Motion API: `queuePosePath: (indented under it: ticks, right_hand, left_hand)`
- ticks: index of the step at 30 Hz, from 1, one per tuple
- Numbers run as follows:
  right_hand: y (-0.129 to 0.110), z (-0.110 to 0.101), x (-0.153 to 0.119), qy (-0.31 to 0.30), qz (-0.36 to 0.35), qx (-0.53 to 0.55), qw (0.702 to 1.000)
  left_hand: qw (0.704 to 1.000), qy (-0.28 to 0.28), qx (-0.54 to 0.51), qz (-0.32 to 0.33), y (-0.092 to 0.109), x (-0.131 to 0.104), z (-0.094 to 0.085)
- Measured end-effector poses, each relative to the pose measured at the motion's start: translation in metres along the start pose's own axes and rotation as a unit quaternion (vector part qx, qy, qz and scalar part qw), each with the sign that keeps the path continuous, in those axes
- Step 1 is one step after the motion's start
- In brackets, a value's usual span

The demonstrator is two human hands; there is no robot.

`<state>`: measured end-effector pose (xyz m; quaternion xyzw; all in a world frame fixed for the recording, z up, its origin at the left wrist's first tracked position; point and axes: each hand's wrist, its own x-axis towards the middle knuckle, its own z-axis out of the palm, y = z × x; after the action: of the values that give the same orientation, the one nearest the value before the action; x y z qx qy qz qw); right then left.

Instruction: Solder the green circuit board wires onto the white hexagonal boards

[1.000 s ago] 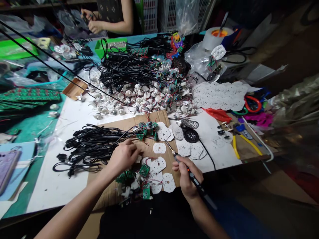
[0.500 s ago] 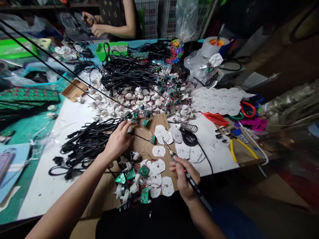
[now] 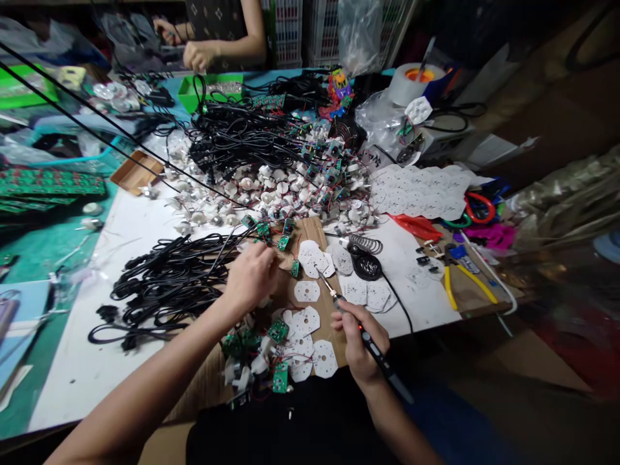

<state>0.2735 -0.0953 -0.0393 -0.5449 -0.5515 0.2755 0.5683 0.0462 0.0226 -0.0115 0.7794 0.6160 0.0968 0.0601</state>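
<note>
Near the centre of the head view, read as a clock face, a white board (image 3: 310,257) with cut corners lies on brown cardboard (image 3: 285,298) over the counter (image 3: 77,361). Its dark printed marks are too small to read. At 5 o'clock, the right hand (image 3: 361,339) grips a soldering iron (image 3: 382,365) like a pen, a red light glowing on the handle. The tip points at the board's lower edge; whether it touches cannot be told. At 8 o'clock, the left hand (image 3: 252,278) has its fingers bunched, and what they hold, if anything, cannot be told. Black cables (image 3: 167,278) lie between 8 and 9 o'clock, and small green circuit boards (image 3: 278,331) at 6 to 7, beside more white boards (image 3: 324,359).

Between 2 and 3 o'clock, overlapping white sheets (image 3: 419,190) carry rows of dark print, likewise illegible. Black marks like handwriting show between 1 and 2, unreadable. Yellow-handled pliers (image 3: 469,284) lie between 3 and 4, next to a blue item (image 3: 467,259) bearing blurred pale marks. Towards 11, beyond heaped white parts (image 3: 271,190), is a co-worker's hand (image 3: 198,57).
</note>
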Motion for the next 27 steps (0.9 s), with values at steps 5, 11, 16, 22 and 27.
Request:
queuePosePath:
  ticks: [5,11,16,22,27]
  right_hand:
    - [0.001,-0.008,0.000,0.024,0.017,-0.022,0.999]
    - [0.019,-0.030,0.015,0.130,0.020,-0.090,0.987]
    - [0.031,-0.041,0.026,0.150,0.055,-0.152,0.975]
    - [0.029,-0.037,0.028,0.122,0.046,-0.197,0.972]
    - [0.031,-0.034,0.028,0.115,0.037,-0.215,0.969]
  left_hand:
    - [0.981,-0.102,-0.162,-0.034,0.027,0.013,0.015]
    - [0.967,-0.152,-0.205,0.028,0.018,0.016,0.016]
    - [0.939,-0.138,-0.289,0.122,0.014,0.018,0.014]
    - [0.907,-0.170,-0.375,0.086,0.013,0.021,0.010]
    - [0.934,-0.190,-0.300,0.042,-0.001,0.016,0.014]
